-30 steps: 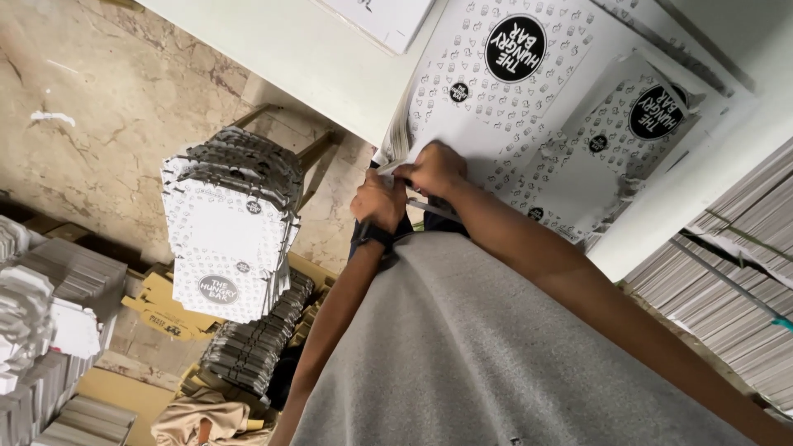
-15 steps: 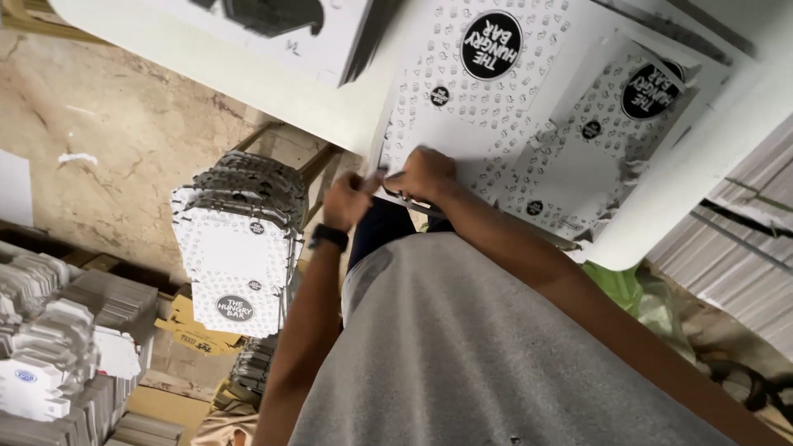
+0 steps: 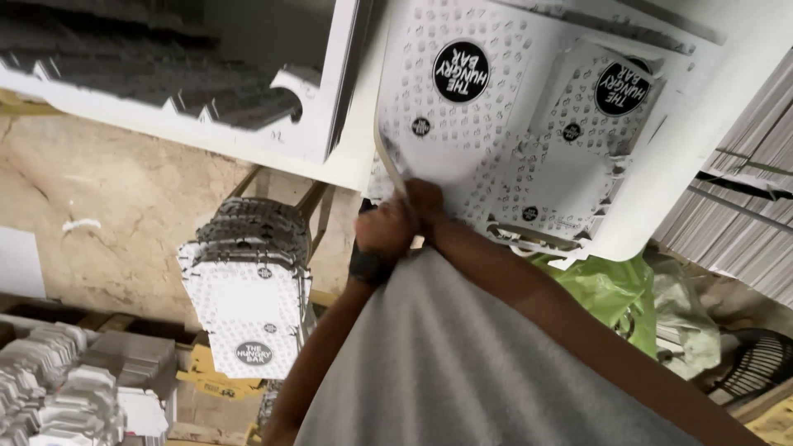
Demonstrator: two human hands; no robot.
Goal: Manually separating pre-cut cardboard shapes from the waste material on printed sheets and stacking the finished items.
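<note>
I see a flat white box sheet [image 3: 462, 124] with small grey marks and a black round sticker lying on the white table [image 3: 702, 165], its long side running from the near edge to the far edge. A second one [image 3: 578, 157] lies beside it, so that makes two. My left hand [image 3: 384, 227] and right hand [image 3: 425, 206] are both curled tight on its near corner, touching each other. One stack of sheets [image 3: 248, 306] stands below.
</note>
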